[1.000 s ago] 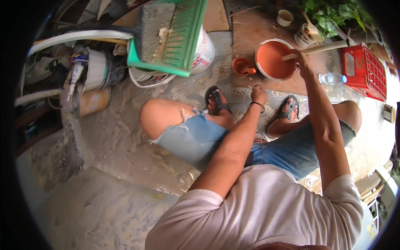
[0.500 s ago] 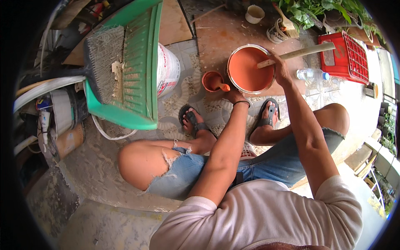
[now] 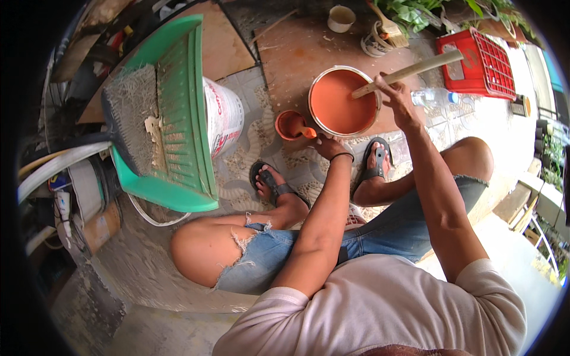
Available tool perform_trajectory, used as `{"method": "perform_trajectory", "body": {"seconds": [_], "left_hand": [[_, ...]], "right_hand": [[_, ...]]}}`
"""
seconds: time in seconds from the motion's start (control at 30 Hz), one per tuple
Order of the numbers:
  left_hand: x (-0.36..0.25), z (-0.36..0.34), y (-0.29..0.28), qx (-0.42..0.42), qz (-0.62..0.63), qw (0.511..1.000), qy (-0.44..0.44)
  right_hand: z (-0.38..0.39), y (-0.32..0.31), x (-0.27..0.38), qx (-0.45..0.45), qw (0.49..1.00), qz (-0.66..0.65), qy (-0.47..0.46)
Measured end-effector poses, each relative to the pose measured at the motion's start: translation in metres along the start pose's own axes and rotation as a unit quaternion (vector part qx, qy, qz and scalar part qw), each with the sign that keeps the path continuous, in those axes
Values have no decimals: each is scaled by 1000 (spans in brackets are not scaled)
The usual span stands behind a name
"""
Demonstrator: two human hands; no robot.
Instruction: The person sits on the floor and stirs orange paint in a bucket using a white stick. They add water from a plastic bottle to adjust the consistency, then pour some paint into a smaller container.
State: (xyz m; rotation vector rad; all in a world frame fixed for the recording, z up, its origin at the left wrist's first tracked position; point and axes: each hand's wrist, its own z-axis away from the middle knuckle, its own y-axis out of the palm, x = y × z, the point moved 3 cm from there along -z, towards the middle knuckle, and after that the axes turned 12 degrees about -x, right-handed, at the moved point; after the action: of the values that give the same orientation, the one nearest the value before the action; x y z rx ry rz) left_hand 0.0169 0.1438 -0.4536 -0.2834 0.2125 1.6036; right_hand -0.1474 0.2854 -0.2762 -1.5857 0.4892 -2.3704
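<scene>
An open paint can [image 3: 312, 113] full of orange paint stands on the brown board in front of me. My left hand [image 3: 331, 146] is at its near side, the fingers curled against the wall below the rim and partly hidden. My right hand [image 3: 400, 102] is at the can's right rim, its fingers bent around a pale wooden stick [image 3: 423, 67]. The stick slants out of the paint over that rim. Just left of the can, a small orange-stained cup [image 3: 284, 126] holds a tool with a paint-covered handle [image 3: 308, 132].
A green dustpan [image 3: 199, 118] with a broom [image 3: 132, 113] stands at left before a white bucket [image 3: 224, 115]. Beyond the can are a small pale tub [image 3: 341, 19] and a paintbrush [image 3: 389, 25] on a container. Right lie a plastic bottle [image 3: 432, 97] and a red crate [image 3: 482, 64].
My right hand has shifted from the can's rim onto the stick. My left hand stays at the can's near side. The whole view has shifted and turned slightly.
</scene>
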Motion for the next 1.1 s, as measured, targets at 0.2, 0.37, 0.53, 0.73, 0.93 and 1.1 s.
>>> {"method": "perform_trajectory", "body": {"seconds": [0.2, 0.37, 0.53, 0.73, 0.93, 1.1], "left_hand": [[-3, 7, -25, -119, -233, 952, 161], [-10, -18, -48, -204, -357, 867, 281], [-29, -26, -52, -171, -405, 814, 379], [-33, -40, -53, -144, -335, 838, 406], [-33, -70, -83, -148, -272, 883, 351], [-28, -77, -76, -141, -383, 839, 362]], "right_hand": [[56, -19, 113, 42, 953, 268, -139], [-26, 53, 191, 6, 830, 371, -417], [-174, 112, 190, 81, 751, 550, -356], [-308, 128, 120, 26, 658, 659, -365], [-309, 168, 118, 40, 663, 651, -367], [-284, 153, 142, 55, 689, 637, -341]]}}
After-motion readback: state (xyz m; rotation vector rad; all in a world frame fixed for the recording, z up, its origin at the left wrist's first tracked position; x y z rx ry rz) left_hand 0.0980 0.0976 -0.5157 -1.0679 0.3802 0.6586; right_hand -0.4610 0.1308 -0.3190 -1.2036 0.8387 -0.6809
